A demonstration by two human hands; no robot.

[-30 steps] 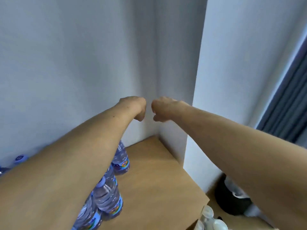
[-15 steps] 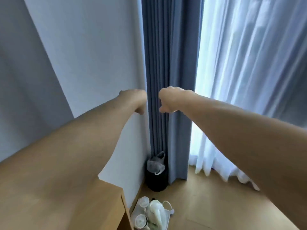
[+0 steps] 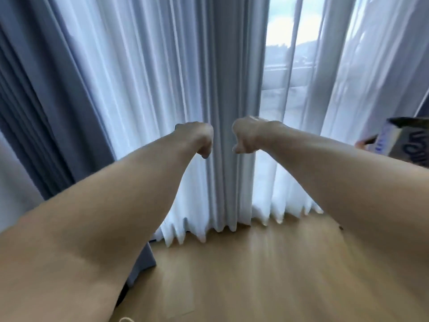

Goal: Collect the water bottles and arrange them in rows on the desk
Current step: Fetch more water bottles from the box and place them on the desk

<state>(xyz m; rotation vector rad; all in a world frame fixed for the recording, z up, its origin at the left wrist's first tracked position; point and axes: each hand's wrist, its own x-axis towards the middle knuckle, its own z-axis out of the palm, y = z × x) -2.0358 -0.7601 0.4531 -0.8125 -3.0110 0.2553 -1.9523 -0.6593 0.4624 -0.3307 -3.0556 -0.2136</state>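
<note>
No water bottle and no desk is in view. Both my arms stretch out in front of me at chest height. My left hand [image 3: 197, 138] and my right hand [image 3: 246, 135] hang side by side, a small gap between them, fingers curled down loosely, holding nothing. Behind them hang the curtains.
White sheer curtains [image 3: 176, 89] cover a window straight ahead, with a grey-blue drape [image 3: 41, 112] at the left. A printed cardboard box [image 3: 404, 140] shows at the right edge. Wooden floor [image 3: 243, 275] spreads below.
The view has swung to the right: the desk with bottles, then the corner with the bin and tray, have left the frame. My hands keep the same pose.
</note>
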